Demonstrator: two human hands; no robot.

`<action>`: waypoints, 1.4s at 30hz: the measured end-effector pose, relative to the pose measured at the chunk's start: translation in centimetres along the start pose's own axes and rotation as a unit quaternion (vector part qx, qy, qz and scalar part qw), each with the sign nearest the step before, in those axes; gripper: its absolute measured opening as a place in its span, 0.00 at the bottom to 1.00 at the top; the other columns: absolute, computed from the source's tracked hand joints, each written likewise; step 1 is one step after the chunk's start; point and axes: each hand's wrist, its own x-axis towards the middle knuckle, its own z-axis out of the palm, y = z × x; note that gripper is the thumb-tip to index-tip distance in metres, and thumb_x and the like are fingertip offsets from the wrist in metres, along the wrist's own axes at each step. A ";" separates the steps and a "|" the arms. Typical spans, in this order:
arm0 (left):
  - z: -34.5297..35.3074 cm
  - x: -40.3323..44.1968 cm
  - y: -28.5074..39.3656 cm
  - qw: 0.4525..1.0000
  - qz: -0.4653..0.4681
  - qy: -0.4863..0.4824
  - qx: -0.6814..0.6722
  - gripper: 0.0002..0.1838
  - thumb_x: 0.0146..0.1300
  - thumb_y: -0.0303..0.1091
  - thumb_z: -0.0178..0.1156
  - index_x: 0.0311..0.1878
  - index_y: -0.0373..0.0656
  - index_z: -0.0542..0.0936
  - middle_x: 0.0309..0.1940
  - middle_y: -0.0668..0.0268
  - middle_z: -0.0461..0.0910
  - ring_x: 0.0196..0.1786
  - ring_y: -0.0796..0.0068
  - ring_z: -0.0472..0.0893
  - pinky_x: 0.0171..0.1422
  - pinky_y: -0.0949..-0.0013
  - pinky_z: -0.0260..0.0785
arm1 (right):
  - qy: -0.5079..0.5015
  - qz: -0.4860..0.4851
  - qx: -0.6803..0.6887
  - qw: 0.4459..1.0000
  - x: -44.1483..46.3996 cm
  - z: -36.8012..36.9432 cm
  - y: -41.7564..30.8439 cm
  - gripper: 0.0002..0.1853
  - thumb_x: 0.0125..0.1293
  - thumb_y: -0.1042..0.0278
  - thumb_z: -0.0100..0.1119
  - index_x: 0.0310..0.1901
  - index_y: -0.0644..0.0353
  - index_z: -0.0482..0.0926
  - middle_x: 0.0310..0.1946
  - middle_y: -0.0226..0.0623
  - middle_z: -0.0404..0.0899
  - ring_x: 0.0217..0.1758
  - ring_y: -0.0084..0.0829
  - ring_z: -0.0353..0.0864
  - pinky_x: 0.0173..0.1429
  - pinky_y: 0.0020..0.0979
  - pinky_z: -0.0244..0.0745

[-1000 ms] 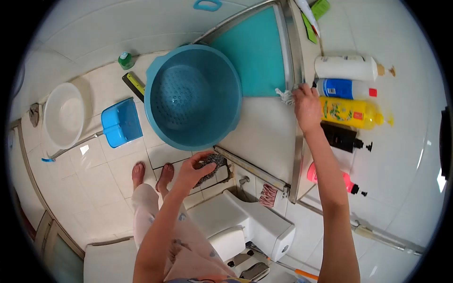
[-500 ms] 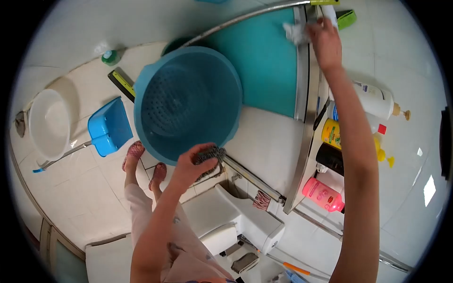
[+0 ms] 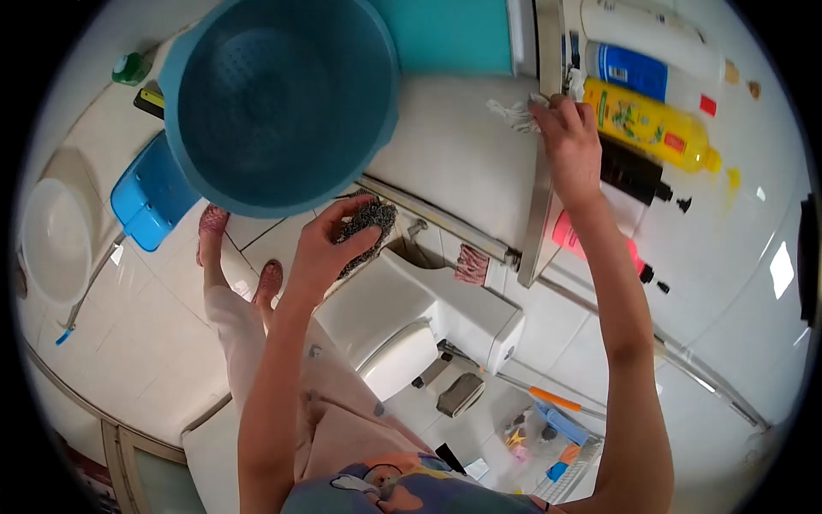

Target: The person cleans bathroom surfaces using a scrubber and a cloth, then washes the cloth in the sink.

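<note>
My left hand [image 3: 325,248] is closed around a grey steel wool scourer [image 3: 370,230], held just below the rim of a large blue-green tub [image 3: 390,51]. At the edge of a shelf [image 3: 539,214], my right hand [image 3: 569,150] pinches a crumpled white tissue [image 3: 512,113], part of which sticks out past the fingers to the left. Another white scrap [image 3: 576,83] shows just above those fingers. Close beside the right hand lie a yellow bottle [image 3: 646,124], a blue-labelled bottle [image 3: 629,70] and a black pump bottle [image 3: 634,171]. The right forearm partly covers a pink bottle [image 3: 569,233].
Below my left hand stands a white toilet [image 3: 372,300]. On the left are a blue dustpan [image 3: 150,201], a white basin [image 3: 56,240] and a green bottle [image 3: 130,68]. A red-and-white striped cloth [image 3: 472,264] hangs near the shelf's lower corner.
My right hand has come down along the shelf edge toward me, still holding the white tissue. The view has shifted, so the tub sits higher and farther left. My left hand keeps the scourer.
</note>
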 end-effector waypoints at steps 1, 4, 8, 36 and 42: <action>0.5 -0.4 -0.8 1.000 -0.001 -0.007 -0.002 0.24 0.56 0.30 0.62 0.57 0.38 0.72 0.40 0.69 0.77 0.40 0.84 0.73 0.47 0.80 0.66 | 0.001 0.000 -0.001 1.000 -1.6 0.0 -0.3 0.17 0.46 0.77 0.55 0.41 0.55 0.80 0.37 0.32 0.69 0.41 0.37 0.70 0.44 0.31 0.73; 1.6 -1.5 -3.4 1.000 -0.007 -0.024 -0.004 0.24 0.55 0.31 0.63 0.57 0.39 0.73 0.41 0.69 0.77 0.40 0.84 0.74 0.46 0.81 0.67 | -0.015 0.013 0.015 1.000 -6.1 -0.1 -1.5 0.17 0.46 0.76 0.55 0.41 0.55 0.80 0.37 0.31 0.69 0.40 0.36 0.70 0.44 0.31 0.73; 2.6 -2.6 -7.5 0.999 -0.012 -0.037 -0.007 0.25 0.54 0.33 0.65 0.56 0.40 0.73 0.42 0.69 0.77 0.39 0.84 0.76 0.44 0.81 0.69 | -0.020 0.034 0.021 0.999 -11.8 0.1 -3.2 0.17 0.45 0.77 0.56 0.41 0.57 0.80 0.39 0.32 0.69 0.40 0.36 0.69 0.43 0.31 0.73; -0.1 -5.6 -11.6 0.979 -0.127 -0.103 0.119 0.24 0.54 0.30 0.65 0.56 0.40 0.73 0.44 0.68 0.77 0.40 0.84 0.76 0.46 0.80 0.70 | 0.124 0.189 0.081 0.971 -16.2 0.9 -6.1 0.13 0.45 0.77 0.63 0.35 0.50 0.81 0.38 0.29 0.73 0.40 0.33 0.71 0.41 0.32 0.71; -0.1 -5.5 -12.1 0.978 -0.111 -0.103 0.143 0.23 0.55 0.30 0.62 0.56 0.39 0.73 0.40 0.68 0.78 0.40 0.84 0.75 0.46 0.80 0.68 | 0.047 0.270 0.074 0.959 -26.6 1.3 -9.6 0.12 0.46 0.79 0.62 0.33 0.52 0.81 0.38 0.29 0.74 0.41 0.32 0.73 0.42 0.32 0.72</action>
